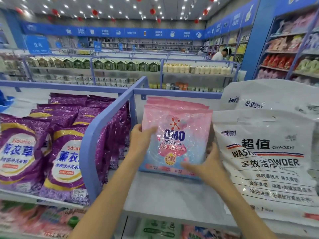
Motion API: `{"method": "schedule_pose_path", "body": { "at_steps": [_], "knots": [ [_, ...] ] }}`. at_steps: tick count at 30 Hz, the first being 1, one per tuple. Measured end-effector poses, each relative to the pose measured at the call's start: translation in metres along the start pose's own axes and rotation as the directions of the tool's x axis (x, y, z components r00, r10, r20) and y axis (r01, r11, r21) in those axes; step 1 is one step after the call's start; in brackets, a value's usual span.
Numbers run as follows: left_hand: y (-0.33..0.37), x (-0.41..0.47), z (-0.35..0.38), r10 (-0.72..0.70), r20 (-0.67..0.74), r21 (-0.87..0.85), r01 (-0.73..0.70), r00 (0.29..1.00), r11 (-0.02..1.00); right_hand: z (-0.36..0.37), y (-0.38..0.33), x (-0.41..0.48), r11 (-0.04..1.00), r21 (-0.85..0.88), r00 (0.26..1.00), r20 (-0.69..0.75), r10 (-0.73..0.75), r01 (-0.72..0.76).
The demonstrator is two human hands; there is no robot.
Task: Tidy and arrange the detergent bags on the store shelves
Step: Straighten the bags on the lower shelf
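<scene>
1. Store aisle under bright ceiling spots. A pale grey shelf is partitioned by a blue divider.
2. The pink OMO bag stands upright at the front of the middle bay. Whether its bottom edge rests on the shelf, I cannot tell.
3. The left hand grips the bag's left edge, thumb on its face. The right hand holds the lower right corner, thumb across the front.
4. Apparently done: purple bags left of the divider stand in rows, and further pink bags stand behind the held one.
5. Outstanding, in my judgement: seating this bag. The white bags on the right lean and slump.
6. Materials: the bags are glossy, crinkled plastic film, soft and pillow-shaped. The divider is smooth with a rounded corner.
</scene>
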State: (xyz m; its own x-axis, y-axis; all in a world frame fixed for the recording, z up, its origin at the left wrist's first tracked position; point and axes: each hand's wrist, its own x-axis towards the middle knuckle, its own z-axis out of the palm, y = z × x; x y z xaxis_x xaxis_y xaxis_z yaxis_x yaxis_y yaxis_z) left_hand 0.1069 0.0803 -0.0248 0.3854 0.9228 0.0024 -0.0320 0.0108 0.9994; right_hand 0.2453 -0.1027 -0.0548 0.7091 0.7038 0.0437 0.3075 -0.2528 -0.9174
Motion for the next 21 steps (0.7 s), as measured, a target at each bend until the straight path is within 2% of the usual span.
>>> {"method": "schedule_pose_path", "body": {
  "at_steps": [2, 4, 6, 7, 10, 13, 17, 21],
  "knots": [
    [-0.013, -0.01, -0.008, -0.06, 0.144, 0.183, 0.033, 0.988, 0.983, 0.018, 0.015, -0.015, 0.996, -0.002, 0.996, 0.025, -0.089, 0.089],
    [-0.028, -0.018, -0.013, -0.071, 0.269, 0.405, -0.046, 0.96, 0.913, 0.028, 0.026, -0.014, 0.987, 0.031, 0.987, -0.021, -0.16, 0.161],
    [-0.04, -0.018, -0.012, -0.053, 0.291, 0.585, -0.134, 0.955, 0.8, 0.033, 0.03, -0.003, 0.98, 0.019, 0.978, -0.075, -0.196, 0.198],
    [-0.04, -0.02, -0.01, -0.066, 0.273, 0.627, -0.126, 0.96, 0.769, 0.035, 0.031, 0.002, 0.979, 0.009, 0.976, -0.084, -0.201, 0.203],
    [-0.045, -0.019, -0.003, 0.016, 0.204, 0.666, -0.151, 0.979, 0.731, 0.036, 0.029, 0.015, 0.98, -0.069, 0.978, -0.087, -0.19, 0.185],
    [-0.043, -0.021, 0.002, 0.057, 0.142, 0.652, -0.136, 0.988, 0.746, 0.034, 0.031, 0.026, 0.983, -0.119, 0.986, -0.081, -0.148, 0.138],
    [-0.043, -0.026, 0.0, 0.098, 0.138, 0.637, -0.164, 0.986, 0.753, 0.036, 0.032, 0.025, 0.984, -0.144, 0.988, -0.095, -0.12, 0.105],
    [-0.054, -0.029, -0.009, 0.131, 0.139, 0.609, -0.189, 0.982, 0.771, 0.041, 0.034, 0.012, 0.983, -0.16, 0.974, -0.191, -0.118, 0.088]
  ]
}}
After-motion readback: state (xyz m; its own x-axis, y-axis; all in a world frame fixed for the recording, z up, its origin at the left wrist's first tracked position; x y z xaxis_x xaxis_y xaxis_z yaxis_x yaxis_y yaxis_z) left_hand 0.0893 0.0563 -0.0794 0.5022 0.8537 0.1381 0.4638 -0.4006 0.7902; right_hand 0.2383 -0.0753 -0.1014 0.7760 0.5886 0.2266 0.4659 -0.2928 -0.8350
